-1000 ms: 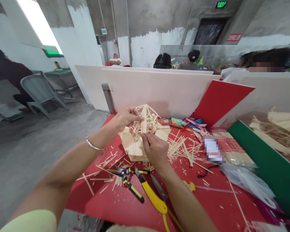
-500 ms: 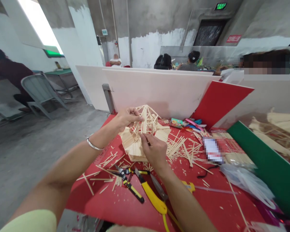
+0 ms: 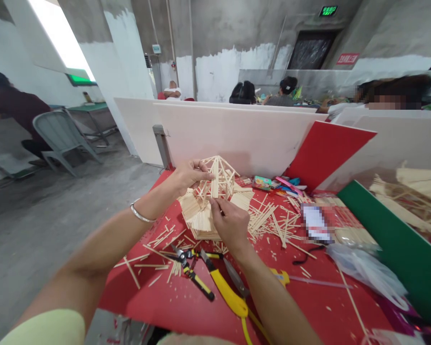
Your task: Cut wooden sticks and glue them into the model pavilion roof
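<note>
A small model built of thin wooden sticks (image 3: pixel 219 184) stands on the red table (image 3: pixel 187 306), resting on flat panels of glued sticks (image 3: pixel 201 223). My left hand (image 3: pixel 189 176) pinches an upright stick of the model's frame from the left. My right hand (image 3: pixel 230 224) is closed with thumb and fingers pinched at the model's lower front; what it pinches is too small to name. A silver bangle (image 3: pixel 141 216) sits on my left wrist.
Loose sticks (image 3: pixel 273 220) litter the table. Black-and-yellow cutters (image 3: pixel 192 273) and a yellow-handled tool (image 3: pixel 230 294) lie near the front edge. White partitions (image 3: pixel 237 134), a red board (image 3: pixel 323 148) and a green board (image 3: pixel 398 244) ring the table. Other people sit beyond.
Almost nothing has moved. My right hand's fingers have shifted slightly at the model's lower front; my left hand keeps its pinch on the frame.
</note>
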